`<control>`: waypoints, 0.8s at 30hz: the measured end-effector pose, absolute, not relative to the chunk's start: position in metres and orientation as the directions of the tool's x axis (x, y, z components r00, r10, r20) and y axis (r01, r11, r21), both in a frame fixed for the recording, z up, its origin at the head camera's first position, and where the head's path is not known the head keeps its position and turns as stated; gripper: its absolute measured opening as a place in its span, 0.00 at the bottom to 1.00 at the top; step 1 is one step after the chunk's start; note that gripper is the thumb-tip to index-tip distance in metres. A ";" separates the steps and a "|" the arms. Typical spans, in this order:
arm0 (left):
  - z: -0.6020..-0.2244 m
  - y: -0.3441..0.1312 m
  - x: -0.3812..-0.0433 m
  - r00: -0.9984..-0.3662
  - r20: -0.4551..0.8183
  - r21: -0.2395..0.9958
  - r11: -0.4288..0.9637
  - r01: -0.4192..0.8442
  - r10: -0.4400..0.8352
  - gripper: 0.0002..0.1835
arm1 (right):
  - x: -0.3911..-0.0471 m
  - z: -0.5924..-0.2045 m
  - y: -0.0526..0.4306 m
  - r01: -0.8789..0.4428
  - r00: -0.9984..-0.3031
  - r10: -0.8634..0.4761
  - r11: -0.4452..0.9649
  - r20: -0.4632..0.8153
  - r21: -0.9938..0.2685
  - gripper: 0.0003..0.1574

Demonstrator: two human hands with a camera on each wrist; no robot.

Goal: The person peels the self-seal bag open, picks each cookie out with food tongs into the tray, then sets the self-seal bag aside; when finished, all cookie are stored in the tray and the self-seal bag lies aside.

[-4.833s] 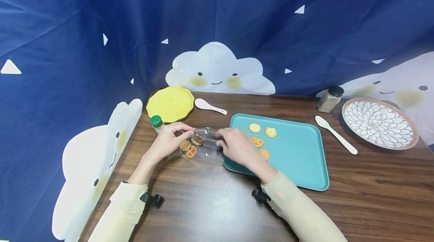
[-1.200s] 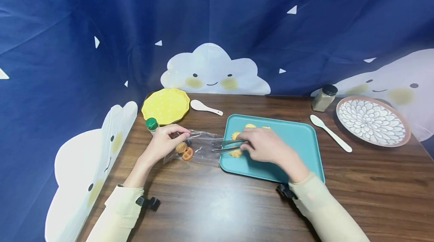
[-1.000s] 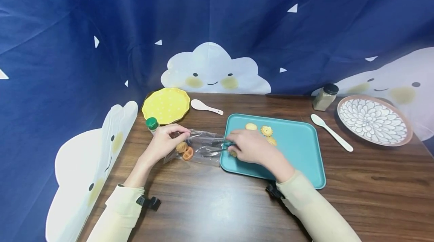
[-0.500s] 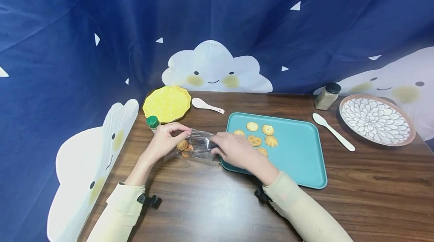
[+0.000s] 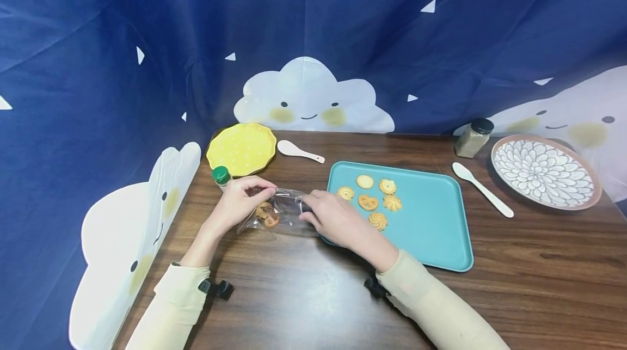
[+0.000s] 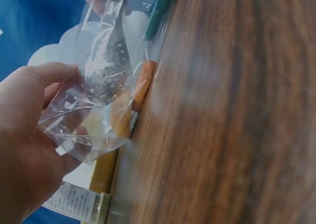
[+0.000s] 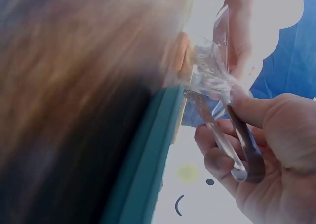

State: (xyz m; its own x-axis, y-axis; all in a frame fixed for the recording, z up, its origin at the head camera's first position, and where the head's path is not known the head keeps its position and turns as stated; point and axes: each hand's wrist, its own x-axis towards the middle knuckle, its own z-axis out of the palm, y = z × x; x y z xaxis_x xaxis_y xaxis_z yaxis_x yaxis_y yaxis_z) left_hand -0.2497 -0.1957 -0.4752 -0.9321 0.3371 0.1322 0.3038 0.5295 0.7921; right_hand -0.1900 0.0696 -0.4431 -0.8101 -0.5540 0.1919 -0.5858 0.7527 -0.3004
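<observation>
My left hand pinches the upper edge of a clear plastic bag, which lies on its side on the table. A few brown cookies show inside its left end. My right hand is at the bag's right end and holds metal tongs between thumb and fingers, as the right wrist view shows. In the left wrist view the perforated tong end reaches inside the bag, close to the cookies. Beside the right hand, a teal tray carries several cookies of different shapes.
A green-capped bottle stands just behind my left hand. Along the back are a yellow plate and a white spoon. Right of the tray lie another spoon, a black-lidded jar and a patterned plate.
My right hand has moved left with the tongs, from over the tray into the bag. The cookies on the tray now show uncovered. My left hand keeps its pinch on the bag.
</observation>
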 end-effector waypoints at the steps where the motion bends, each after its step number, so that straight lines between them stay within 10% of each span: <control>1: -0.475 -0.196 -0.250 -0.932 0.132 0.790 0.532 0.304 0.336 0.07 | -0.190 -0.443 0.069 -0.588 -0.808 -0.558 0.747 0.189 -0.309 0.13; 24: -0.472 -0.192 -0.248 -0.933 0.149 0.795 0.522 0.310 0.327 0.06 | -0.188 -0.433 0.088 -0.593 -0.803 -0.535 0.761 0.263 -0.263 0.17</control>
State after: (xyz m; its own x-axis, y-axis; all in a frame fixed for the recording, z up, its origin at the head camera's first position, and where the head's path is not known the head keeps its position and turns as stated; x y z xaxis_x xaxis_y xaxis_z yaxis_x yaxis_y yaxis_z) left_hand -0.2479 -0.1916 -0.4719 -0.9333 0.3269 0.1487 0.3095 0.5223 0.7946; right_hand -0.1882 0.0876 -0.4328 -0.8028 -0.5349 0.2635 -0.5932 0.7609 -0.2628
